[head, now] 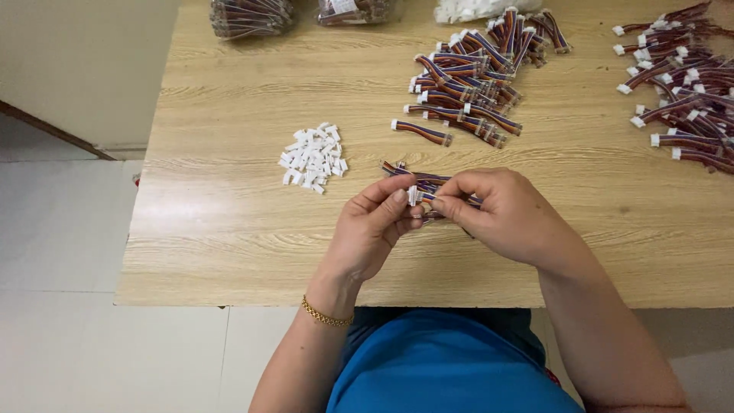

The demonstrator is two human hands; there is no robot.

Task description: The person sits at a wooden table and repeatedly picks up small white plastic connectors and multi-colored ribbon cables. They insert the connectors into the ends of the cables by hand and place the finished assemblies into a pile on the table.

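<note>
At a pale wood-grain bench point(229, 229), two heaps of multicoloured wire harnesses are lying ahead point(470, 76) and far right point(684, 84), beside one pile of small white plastic connector housings point(312, 157). Both hands, left point(371, 229) and right point(505, 214), are pinching one white-tipped wire bundle point(417, 191) just above the bench's near edge; loose fingers could likely be letting it slip.

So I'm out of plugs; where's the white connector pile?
In the head view, the connector pile lies on the table, left of the hands and the wire bundles.
</note>
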